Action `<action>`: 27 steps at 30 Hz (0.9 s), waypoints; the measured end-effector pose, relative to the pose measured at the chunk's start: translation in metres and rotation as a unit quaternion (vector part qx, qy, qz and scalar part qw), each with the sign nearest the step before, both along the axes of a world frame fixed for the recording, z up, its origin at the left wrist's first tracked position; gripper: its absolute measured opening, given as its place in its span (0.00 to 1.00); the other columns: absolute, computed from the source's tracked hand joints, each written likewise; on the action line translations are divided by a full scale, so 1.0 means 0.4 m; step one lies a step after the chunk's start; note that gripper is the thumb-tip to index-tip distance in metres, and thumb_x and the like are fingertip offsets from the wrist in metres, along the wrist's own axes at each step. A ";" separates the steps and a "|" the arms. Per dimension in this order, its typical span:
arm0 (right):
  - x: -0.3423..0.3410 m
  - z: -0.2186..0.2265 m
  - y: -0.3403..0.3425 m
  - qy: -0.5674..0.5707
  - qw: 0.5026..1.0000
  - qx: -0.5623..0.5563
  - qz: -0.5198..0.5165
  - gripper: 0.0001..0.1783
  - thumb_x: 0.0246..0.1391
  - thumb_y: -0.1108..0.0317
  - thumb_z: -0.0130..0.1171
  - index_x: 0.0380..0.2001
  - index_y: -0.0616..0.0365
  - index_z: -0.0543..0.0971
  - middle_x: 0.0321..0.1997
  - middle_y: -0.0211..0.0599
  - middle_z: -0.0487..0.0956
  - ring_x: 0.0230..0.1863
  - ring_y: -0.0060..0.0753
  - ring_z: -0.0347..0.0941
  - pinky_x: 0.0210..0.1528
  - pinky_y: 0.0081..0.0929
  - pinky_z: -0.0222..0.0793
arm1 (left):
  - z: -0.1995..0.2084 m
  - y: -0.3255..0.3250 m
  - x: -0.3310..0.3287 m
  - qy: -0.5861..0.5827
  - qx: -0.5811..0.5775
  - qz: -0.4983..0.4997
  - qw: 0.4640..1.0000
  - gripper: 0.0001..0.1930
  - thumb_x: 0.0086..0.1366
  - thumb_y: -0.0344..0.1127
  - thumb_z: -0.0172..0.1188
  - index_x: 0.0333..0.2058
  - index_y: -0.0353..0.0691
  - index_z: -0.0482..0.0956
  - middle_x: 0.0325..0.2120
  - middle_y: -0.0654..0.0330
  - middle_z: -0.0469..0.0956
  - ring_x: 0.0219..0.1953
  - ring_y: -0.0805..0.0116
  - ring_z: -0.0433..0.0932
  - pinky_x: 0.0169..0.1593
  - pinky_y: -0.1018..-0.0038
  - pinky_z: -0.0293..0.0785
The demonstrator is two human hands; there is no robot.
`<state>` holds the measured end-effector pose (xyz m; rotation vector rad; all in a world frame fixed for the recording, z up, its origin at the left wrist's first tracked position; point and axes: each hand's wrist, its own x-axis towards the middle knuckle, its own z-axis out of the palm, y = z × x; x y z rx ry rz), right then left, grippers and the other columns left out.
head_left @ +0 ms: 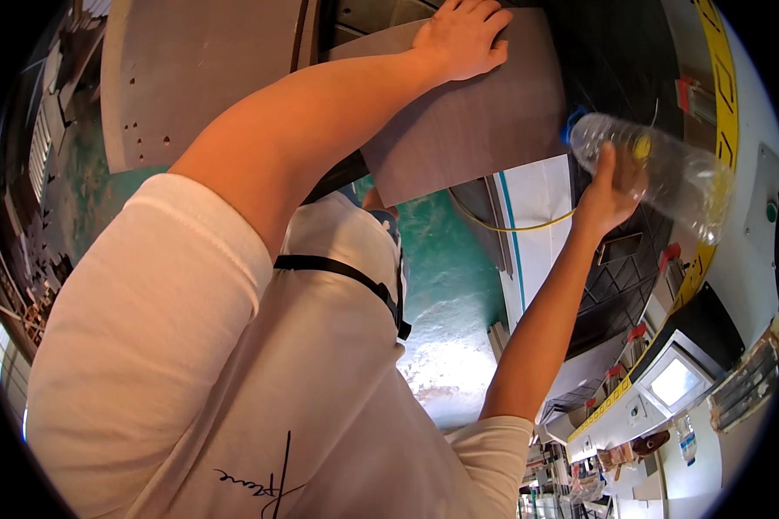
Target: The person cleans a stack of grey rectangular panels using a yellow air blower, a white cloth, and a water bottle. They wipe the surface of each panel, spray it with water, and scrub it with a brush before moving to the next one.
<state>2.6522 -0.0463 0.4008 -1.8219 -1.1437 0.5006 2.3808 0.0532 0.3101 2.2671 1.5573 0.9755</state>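
Note:
A brown flat board (485, 130) lies ahead of me, tilted in view. My left hand (466, 39) rests palm down at its far edge, with the fingers loosely spread. Off to the right, my right hand (613, 197) is closed around a large clear plastic bottle (688, 173), held sideways. The bottle's blue cap (573, 125) points left, towards the board's right edge. No liquid can be made out in the bottle.
Another brown panel (199, 78) with small holes is at the upper left. A yellow hose (528, 228) curves below the board. Along the right runs a machine with a yellow marked strip (725, 86) and a lit screen (669, 381). The floor (446, 251) is green.

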 end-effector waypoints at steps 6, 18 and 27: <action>-0.006 -0.008 -0.037 0.025 0.999 0.005 -0.027 0.34 0.56 0.66 0.76 0.59 0.73 0.72 0.56 0.52 0.81 0.56 0.39 0.80 0.59 0.32 0.76 | 0.004 -0.003 0.006 -0.004 0.000 0.003 1.000 0.23 0.63 0.42 0.60 0.53 0.35 0.77 0.57 0.46 0.77 0.65 0.48 0.70 0.68 0.55 0.64; 0.007 -0.039 -0.032 0.016 0.999 0.042 0.011 0.35 0.56 0.66 0.76 0.59 0.75 0.72 0.57 0.51 0.81 0.54 0.42 0.80 0.60 0.34 0.75 | 0.000 -0.008 0.005 -0.017 0.012 -0.004 1.000 0.23 0.62 0.41 0.61 0.53 0.34 0.77 0.56 0.45 0.77 0.64 0.48 0.71 0.68 0.55 0.64; -0.058 -0.050 -0.108 0.050 0.995 0.083 0.023 0.30 0.59 0.68 0.73 0.58 0.73 0.73 0.56 0.51 0.81 0.54 0.38 0.80 0.55 0.31 0.78 | 0.003 -0.002 0.004 -0.004 -0.001 -0.001 1.000 0.23 0.64 0.41 0.60 0.54 0.34 0.77 0.57 0.45 0.77 0.65 0.48 0.70 0.69 0.55 0.63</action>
